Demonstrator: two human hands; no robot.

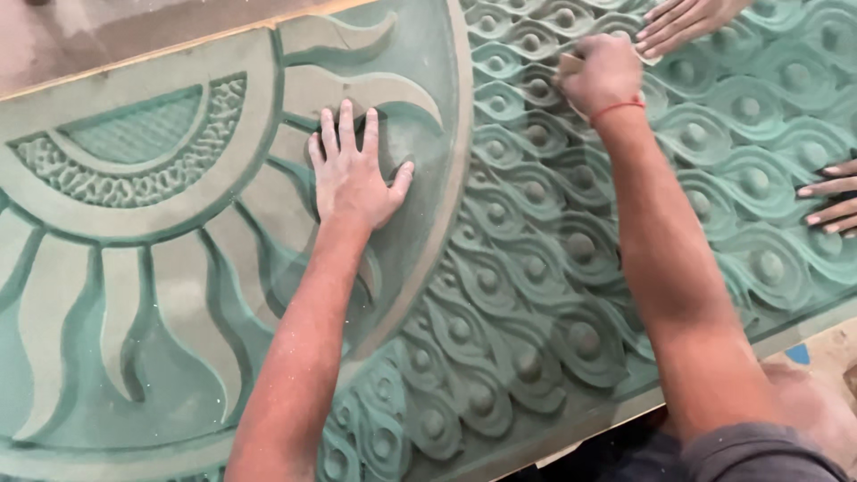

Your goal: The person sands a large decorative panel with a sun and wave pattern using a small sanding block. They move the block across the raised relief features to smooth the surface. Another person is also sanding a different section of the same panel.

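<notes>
Head view: left hand (353,174) flat, fingers spread, palm pressed on the smooth curved band of the green carved panel (134,357), holding nothing. Right hand (600,76) clenched around a small pale sanding piece (569,64), mostly hidden in the fist, pressed on the peacock-eye relief at the panel's far side. Red thread (616,109) on that wrist. Another person's fingers (678,22) touch the relief just beyond; more fingers (830,201) at right edge.

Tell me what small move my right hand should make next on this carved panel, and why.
Probably draw the right hand and its small sanding piece back toward you along the feather scales; another person's hand lies just beyond, while your left hand braces the green carved panel.
</notes>
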